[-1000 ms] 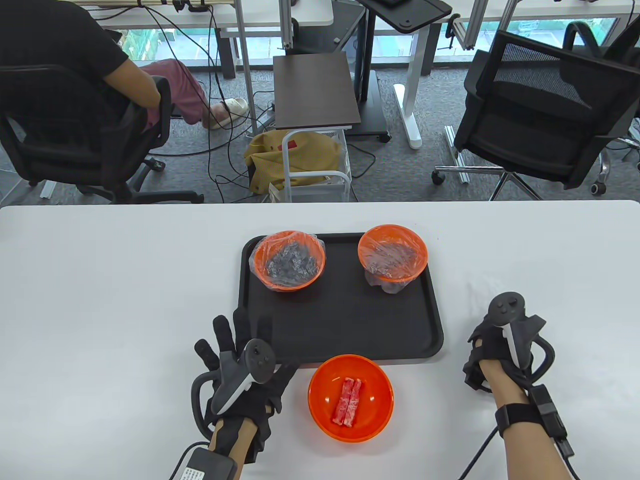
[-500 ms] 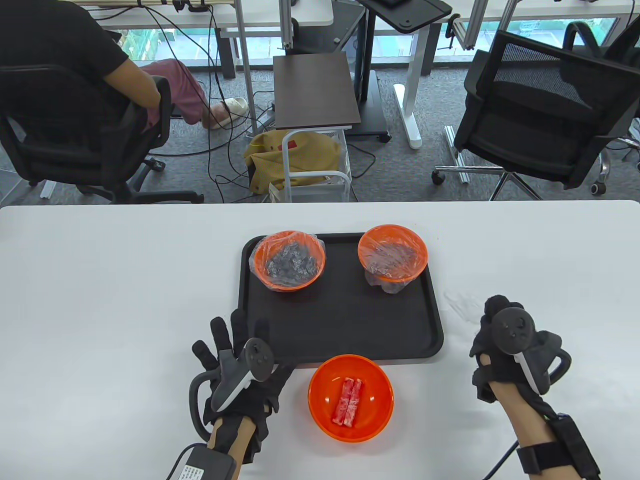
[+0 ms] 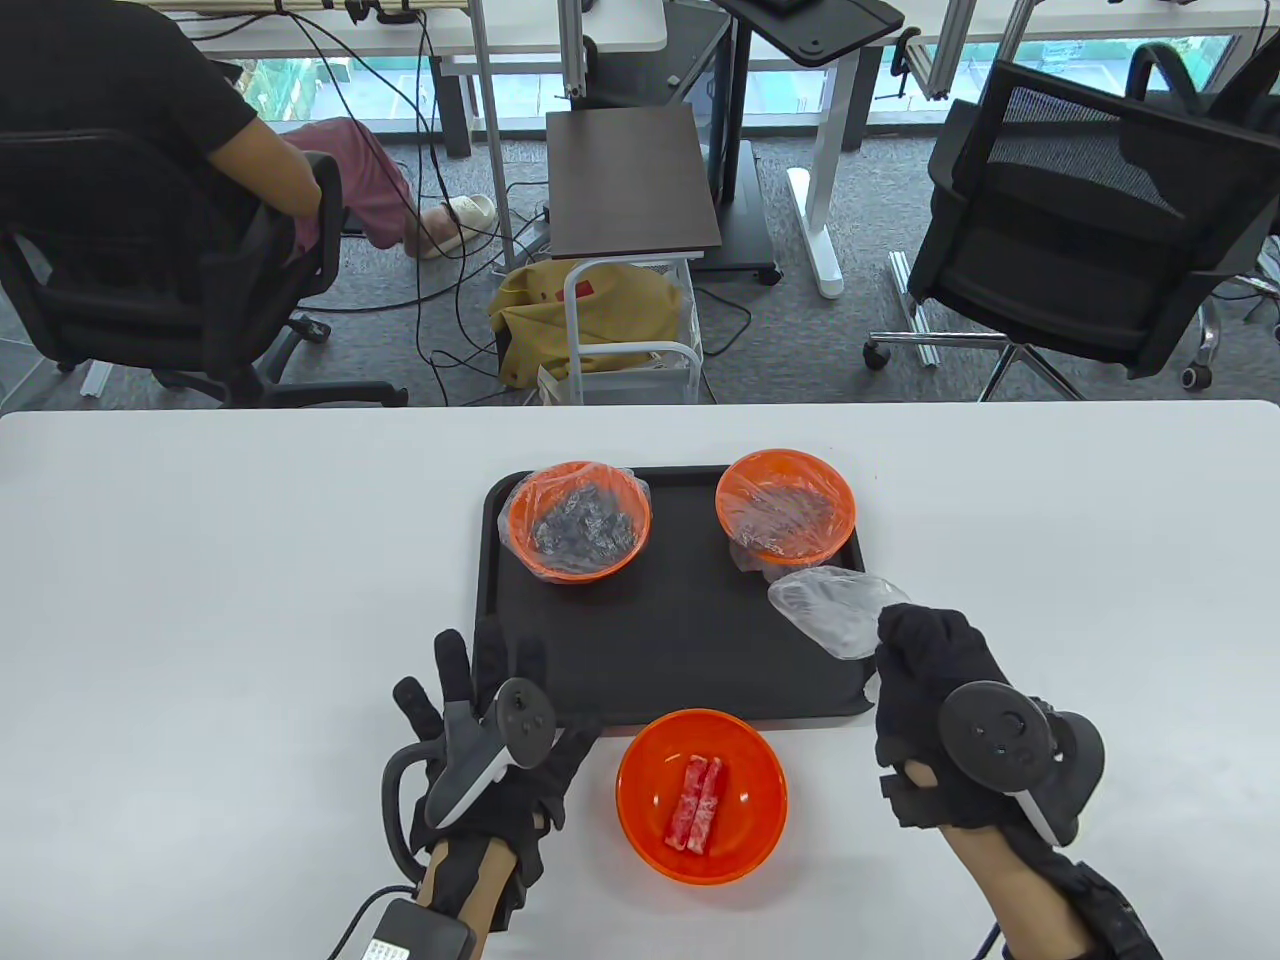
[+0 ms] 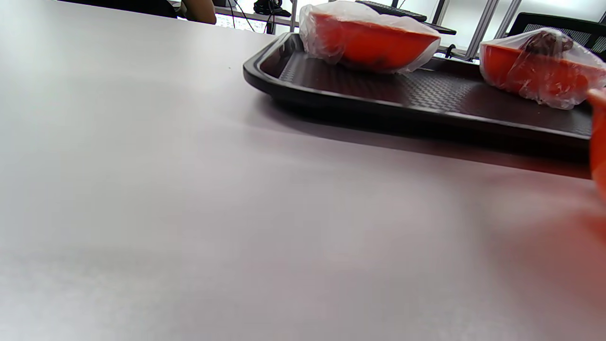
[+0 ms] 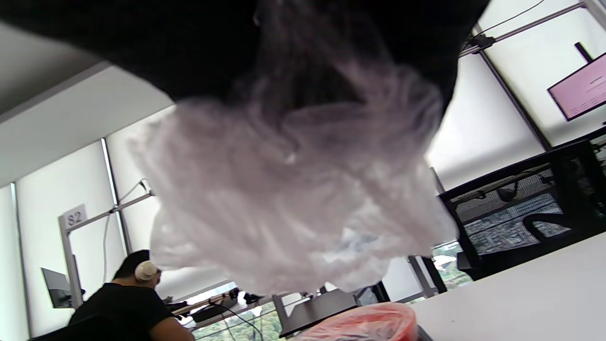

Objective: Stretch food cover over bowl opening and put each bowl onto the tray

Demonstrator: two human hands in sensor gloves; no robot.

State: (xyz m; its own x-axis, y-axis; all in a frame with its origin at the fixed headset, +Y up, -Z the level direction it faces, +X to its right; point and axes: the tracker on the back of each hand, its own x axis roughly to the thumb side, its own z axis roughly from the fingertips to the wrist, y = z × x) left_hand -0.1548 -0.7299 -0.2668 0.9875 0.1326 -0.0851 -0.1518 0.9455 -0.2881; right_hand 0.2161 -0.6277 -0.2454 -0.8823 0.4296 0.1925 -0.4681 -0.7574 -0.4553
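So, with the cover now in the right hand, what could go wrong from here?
The food cover is bunched in the right hand, so it may not open cleanly and could need both hands. The uncovered bowl sits free on the table, with the left hand only beside it; stretching could tip or slide it. The covered bowl is close to the hanging cover.
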